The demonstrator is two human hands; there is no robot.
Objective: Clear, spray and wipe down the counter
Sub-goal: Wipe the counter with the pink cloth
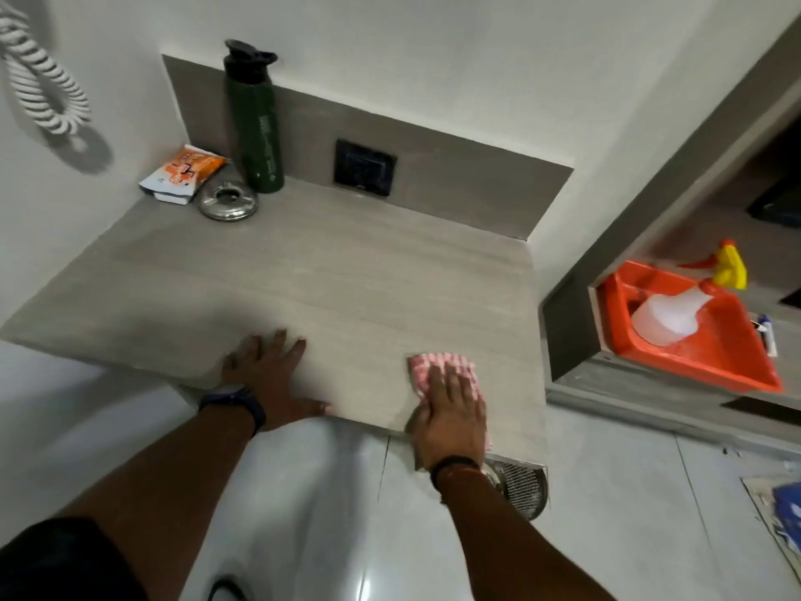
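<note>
The right hand [453,409] lies flat over most of the pink checked cloth [437,365], so only its far end shows past the fingers. The coiled white cord [41,84] runs off the top left edge, and the print on the green bottle [255,123] and the orange packet [184,173] is too blurred to read. Something blue [786,511] at the right edge is cut off and I cannot tell what it is.

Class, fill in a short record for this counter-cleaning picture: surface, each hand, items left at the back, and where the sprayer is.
surface: grey counter
left hand: flat on the counter, empty
right hand: pressing a pink checked cloth near the front edge
back corner: green bottle, metal ashtray, orange packet
sprayer: spray bottle lying in orange tray, right shelf
</note>
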